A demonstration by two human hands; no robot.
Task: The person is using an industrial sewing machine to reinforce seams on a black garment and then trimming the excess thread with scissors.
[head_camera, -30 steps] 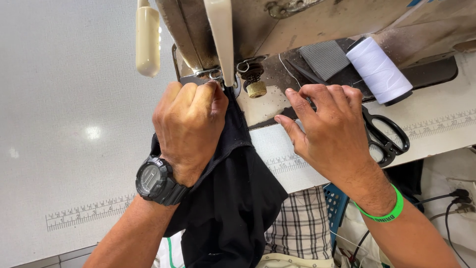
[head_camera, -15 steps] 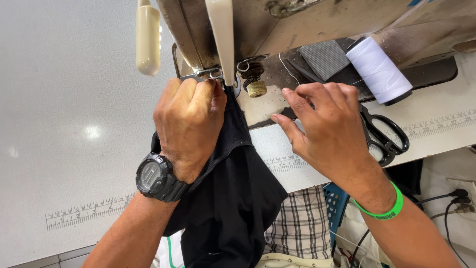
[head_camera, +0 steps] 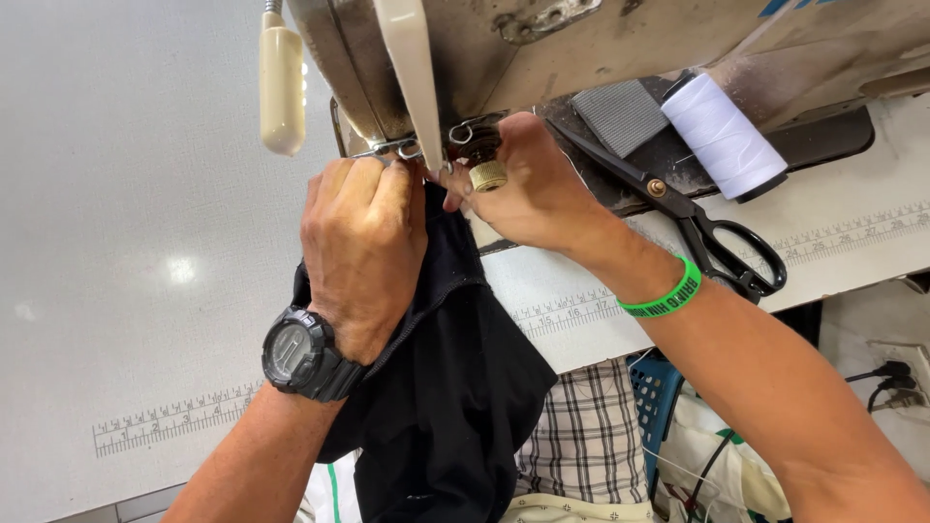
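Black cloth (head_camera: pixel 455 387), green wristband (head_camera: pixel 668 295), black watch (head_camera: pixel 300 353), white thread spool (head_camera: pixel 725 136), black-handled scissors (head_camera: pixel 697 218)

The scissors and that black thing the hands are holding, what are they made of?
The scissors look like dark metal blades with black coated handle loops, dull, not shiny. The black cloth looks like soft fabric: it folds and droops under the left hand.

Can't see the needle at all, the left grip (head_camera: pixel 363 252) and black fabric (head_camera: pixel 450 387) cover it; right grip (head_camera: pixel 528 189) fingertips vanish behind the brass knob (head_camera: pixel 487 175).
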